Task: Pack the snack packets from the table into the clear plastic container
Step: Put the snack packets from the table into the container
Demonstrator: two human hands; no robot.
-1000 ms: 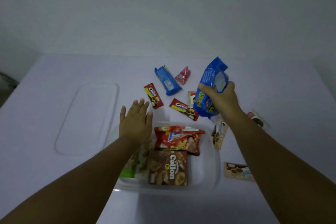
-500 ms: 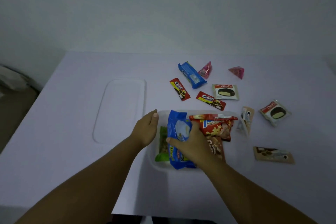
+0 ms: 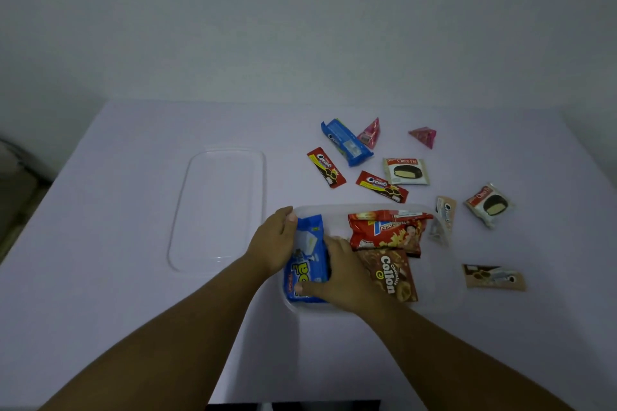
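The clear plastic container (image 3: 434, 290) sits near the table's front edge. Inside it lie a blue packet (image 3: 309, 253) at the left, a red potato snack bag (image 3: 387, 232) and a brown Collon packet (image 3: 390, 274). My right hand (image 3: 340, 274) holds the blue packet, with the thumb at its near end and the fingers along its right side. My left hand (image 3: 273, 240) holds the container's left wall, thumb at the rim. Loose on the table are two red Cream-O bars (image 3: 325, 167) (image 3: 381, 186), a blue biscuit pack (image 3: 345, 142) and two Choco Pies (image 3: 405, 171) (image 3: 489, 205).
The clear lid (image 3: 220, 207) lies flat to the left of the container. Two pink triangular packets (image 3: 370, 133) (image 3: 424, 136) lie at the back. A beige packet (image 3: 444, 213) leans at the container's right edge, and another (image 3: 494, 277) lies to its right.
My right hand brought the blue packet from above the table down into the left side of the container. My left hand moved from over the container to its left wall.
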